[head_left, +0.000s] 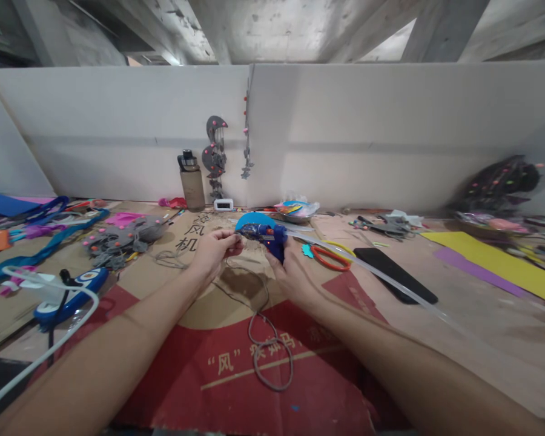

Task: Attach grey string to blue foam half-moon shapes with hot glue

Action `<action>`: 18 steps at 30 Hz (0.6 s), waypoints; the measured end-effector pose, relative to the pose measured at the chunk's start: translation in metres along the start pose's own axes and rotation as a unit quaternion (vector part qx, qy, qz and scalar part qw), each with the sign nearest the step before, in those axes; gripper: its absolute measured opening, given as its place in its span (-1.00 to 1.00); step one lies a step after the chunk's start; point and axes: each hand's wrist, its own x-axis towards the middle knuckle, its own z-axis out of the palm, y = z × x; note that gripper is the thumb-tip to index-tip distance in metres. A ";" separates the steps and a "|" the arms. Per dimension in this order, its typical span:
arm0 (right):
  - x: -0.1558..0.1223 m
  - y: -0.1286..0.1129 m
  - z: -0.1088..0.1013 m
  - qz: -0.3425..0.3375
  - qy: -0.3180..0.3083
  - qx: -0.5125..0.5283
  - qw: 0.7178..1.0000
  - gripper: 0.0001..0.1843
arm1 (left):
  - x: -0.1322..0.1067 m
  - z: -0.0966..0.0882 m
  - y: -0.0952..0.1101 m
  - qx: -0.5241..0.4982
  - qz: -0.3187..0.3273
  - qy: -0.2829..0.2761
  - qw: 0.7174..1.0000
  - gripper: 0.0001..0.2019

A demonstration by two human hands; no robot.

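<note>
here, right hand [295, 275] fingers clenched around blue glue gun [272, 236], left hand [211, 249] fingers pinching grey cord [272, 389]

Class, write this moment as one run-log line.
right hand: grips blue glue gun | left hand: pinching at its nozzle | grey cord: looped on cardboard
</note>
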 end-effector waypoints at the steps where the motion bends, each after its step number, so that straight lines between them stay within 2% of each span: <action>1: 0.000 0.000 0.000 0.000 0.001 0.000 1.000 -0.63 | 0.000 0.000 0.000 -0.001 0.001 0.000 1.000 -0.76; 8: 0.001 0.001 0.001 -0.008 0.019 0.011 1.000 -0.52 | -0.002 -0.001 0.006 -0.011 0.001 0.003 1.000 -0.78; 18: 0.002 -0.001 -0.002 0.001 0.022 0.017 1.000 -0.53 | 0.000 -0.003 0.009 -0.025 0.003 0.009 1.000 -0.82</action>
